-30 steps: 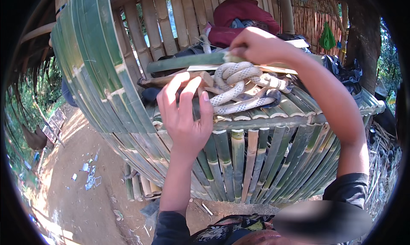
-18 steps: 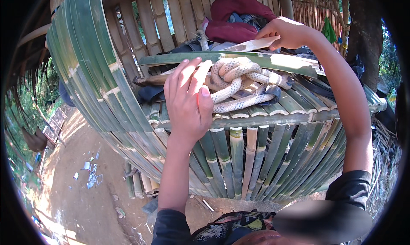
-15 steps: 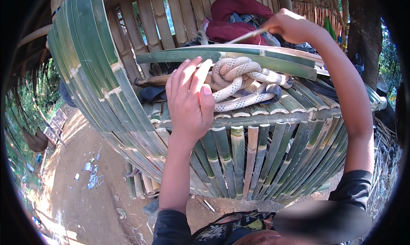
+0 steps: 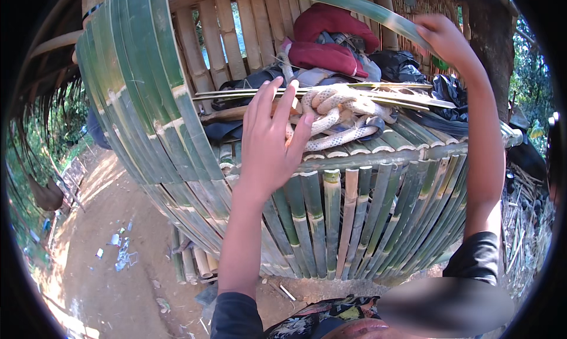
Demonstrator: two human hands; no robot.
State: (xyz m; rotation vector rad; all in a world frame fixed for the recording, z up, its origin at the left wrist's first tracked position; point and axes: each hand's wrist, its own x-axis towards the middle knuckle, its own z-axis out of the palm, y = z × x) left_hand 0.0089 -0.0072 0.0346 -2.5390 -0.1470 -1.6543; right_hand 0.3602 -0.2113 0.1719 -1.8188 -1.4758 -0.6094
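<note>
My right hand (image 4: 444, 41), raised at the upper right, is closed around the right end of a long green bamboo strip (image 4: 348, 7). The strip arcs to the left across the top of the view, and its far end runs out of the picture. My left hand (image 4: 269, 141) is open, fingers spread, over the front of the bamboo platform. Beside its thumb lies a knotted heap of thick pale rope with dark flecks (image 4: 331, 100). Several thin split bamboo strips (image 4: 407, 95) lie behind the rope, partly hidden by my left fingers.
Dark red cloth (image 4: 333, 29) and black plastic bags (image 4: 398, 64) are piled against the back slats. A curved wall of green bamboo slats (image 4: 139, 97) rises on the left. Upright bamboo pieces (image 4: 331, 221) line the platform's front. Litter (image 4: 124, 250) lies on the dirt ground.
The green bamboo strip has come up off the pile and now hangs in my right hand, uncovering the thin strips. My left hand stays spread near the rope.
</note>
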